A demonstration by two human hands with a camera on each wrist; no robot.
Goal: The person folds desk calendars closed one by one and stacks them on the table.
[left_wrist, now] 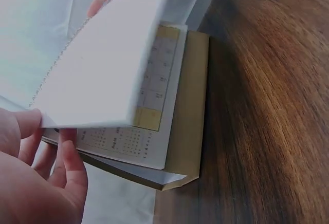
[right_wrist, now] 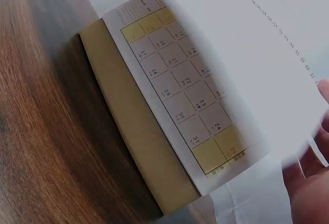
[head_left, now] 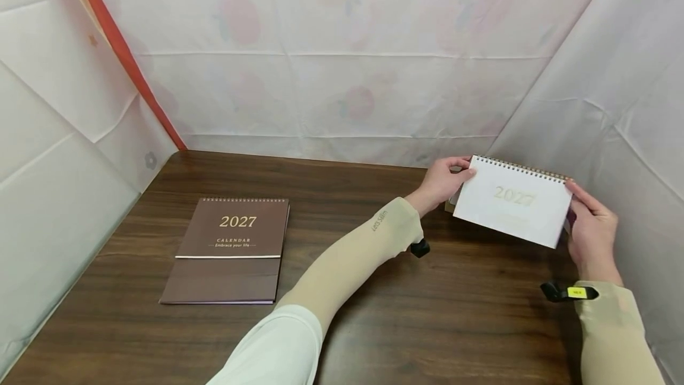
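A white spiral-bound desk calendar (head_left: 510, 204) with a pale 2027 on its cover stands tilted at the back right of the table. My left hand (head_left: 445, 180) pinches its upper left corner, thumb on the white cover page (left_wrist: 103, 64). At the upper right corner my right hand (head_left: 594, 232) holds the spiral edge, its index finger along the top. Both wrist views show the cover lifted away from a printed date page (right_wrist: 177, 88) with yellow end columns. Beneath that page is the calendar's tan cardboard stand (right_wrist: 121, 111). Some fingers of both hands are hidden behind the pages.
A brown 2027 calendar (head_left: 227, 278) lies flat on the left of the dark wooden table (head_left: 374, 325). Pale fabric (head_left: 320, 94) hangs behind the table and along both sides. A red strip (head_left: 125, 55) runs down the left corner.
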